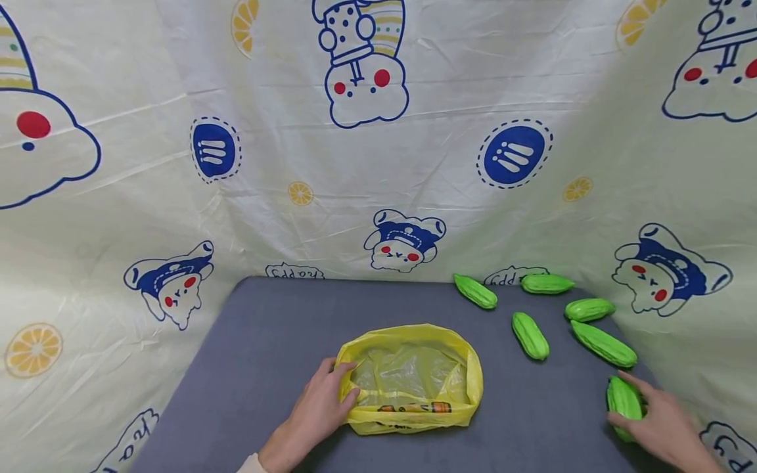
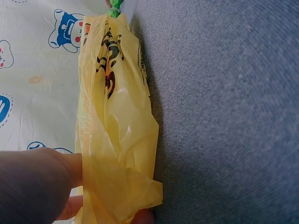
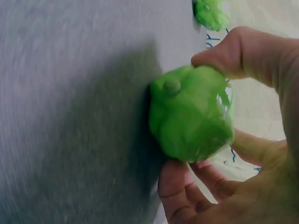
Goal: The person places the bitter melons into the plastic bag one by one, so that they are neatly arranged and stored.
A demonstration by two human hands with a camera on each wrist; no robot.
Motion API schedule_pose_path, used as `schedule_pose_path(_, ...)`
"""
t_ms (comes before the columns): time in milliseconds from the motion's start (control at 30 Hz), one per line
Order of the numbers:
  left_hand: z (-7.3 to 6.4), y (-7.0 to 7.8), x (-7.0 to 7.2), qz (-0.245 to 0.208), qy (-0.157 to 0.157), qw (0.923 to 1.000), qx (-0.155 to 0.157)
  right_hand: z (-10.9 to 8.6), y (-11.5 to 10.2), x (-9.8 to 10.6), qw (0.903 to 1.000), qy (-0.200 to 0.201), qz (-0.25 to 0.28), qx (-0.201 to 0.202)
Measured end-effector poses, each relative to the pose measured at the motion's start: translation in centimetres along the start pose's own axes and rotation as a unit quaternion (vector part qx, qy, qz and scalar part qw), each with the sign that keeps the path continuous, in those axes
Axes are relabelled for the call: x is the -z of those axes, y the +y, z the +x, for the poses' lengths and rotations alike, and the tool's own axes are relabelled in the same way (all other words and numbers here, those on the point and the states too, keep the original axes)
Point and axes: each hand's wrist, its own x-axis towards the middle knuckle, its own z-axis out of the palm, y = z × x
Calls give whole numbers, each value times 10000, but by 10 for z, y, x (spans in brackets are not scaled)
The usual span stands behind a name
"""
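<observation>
A yellow plastic bag lies on the grey table with its mouth spread wide, and printed marks show on its side. My left hand grips the bag's left rim; in the left wrist view, fingers lie against the yellow film. At the table's right side, my right hand holds a green ridged gourd between thumb and fingers. Close up in the right wrist view, the gourd shows its lobed end with a stub, low over the table or touching it; I cannot tell which.
Several more green gourds lie right of the bag, among them one at the back, one closer to the bag and one near my right hand. A printed cloth hangs behind the grey table.
</observation>
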Motion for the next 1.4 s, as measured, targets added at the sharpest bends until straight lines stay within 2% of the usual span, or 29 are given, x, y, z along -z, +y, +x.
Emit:
schedule_pose_path(133, 1, 0, 0, 12, -37, 10000, 14, 3, -7, -6, 9988, 110, 319, 360)
schedule_pose_path(300, 2, 1, -1, 36, -57, 10000, 1, 4, -25, -9, 9977, 74, 536, 404)
schedule_pose_path(567, 3, 0, -1, 79, 25, 9999, -78, -2, -66, -4, 9919, 284, 960, 784)
schedule_pose_path(933, 2, 0, -1, 20, 22, 10000, -80, -3, -116, -7, 9874, 391, 1091, 1078)
schedule_pose_path(1167, 2, 2, 0, 16, 23, 9999, -147, -6, -155, -11, 9824, 406, 1311, 1267)
schedule_pose_path(1400, 2, 3, 1, -53, -185, 9998, -43, -10, -189, -15, 9743, 374, 1532, 1611)
